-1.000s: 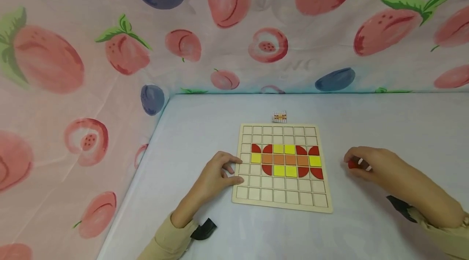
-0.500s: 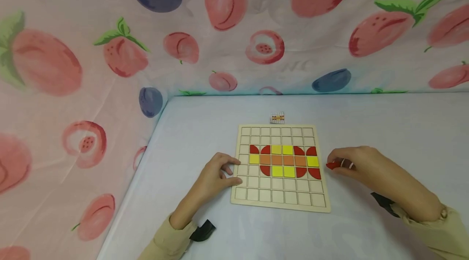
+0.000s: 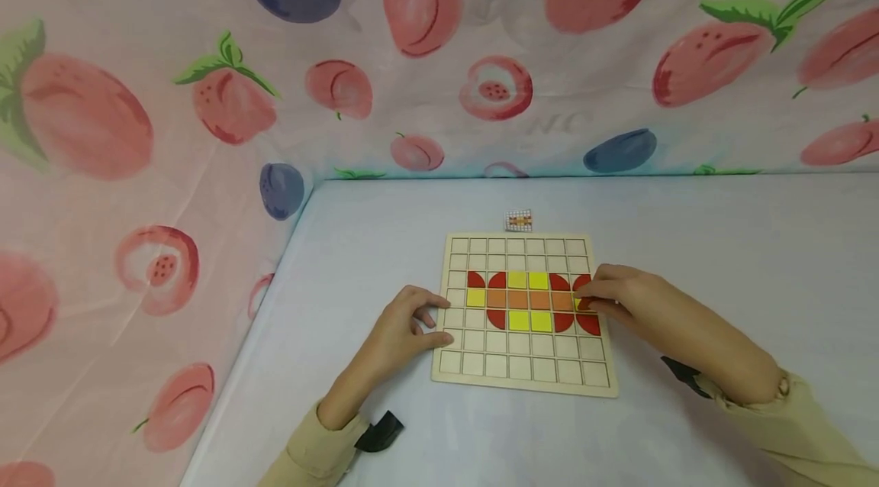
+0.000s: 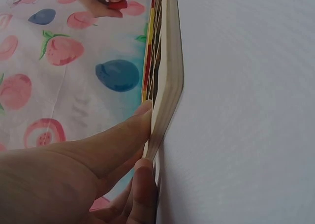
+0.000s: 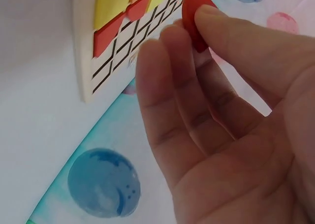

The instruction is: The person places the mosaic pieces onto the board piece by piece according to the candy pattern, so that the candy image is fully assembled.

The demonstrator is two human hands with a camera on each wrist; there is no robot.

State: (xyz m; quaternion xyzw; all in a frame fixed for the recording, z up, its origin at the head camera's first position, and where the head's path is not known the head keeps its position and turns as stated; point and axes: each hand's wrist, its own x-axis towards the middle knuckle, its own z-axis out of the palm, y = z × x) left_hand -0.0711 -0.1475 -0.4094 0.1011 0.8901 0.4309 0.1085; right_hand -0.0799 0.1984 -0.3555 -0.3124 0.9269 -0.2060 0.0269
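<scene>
A square wooden grid board (image 3: 491, 365) lies on the white-covered table. Several red, yellow and orange tiles form a pattern across its middle rows. My left hand (image 3: 394, 334) rests at the board's left edge, thumb and index fingertips touching it a little apart. My right hand (image 3: 652, 311) is over the board's right edge, pinching a red tile (image 5: 194, 19) between thumb and fingers. That tile hovers near the rightmost yellow square and partly hides it. Its full outline is covered by the fingers; in the right wrist view one edge looks curved.
A small printed card (image 3: 518, 220) with a gridded colour pattern lies just beyond the board's far edge. Fruit-printed cloth (image 3: 419, 113) rises behind the table and along its left side. A black strap (image 3: 380, 432) shows at the left sleeve.
My right hand has moved left from beside the board to above its right edge, carrying the red tile. My left hand has stayed at the left edge.
</scene>
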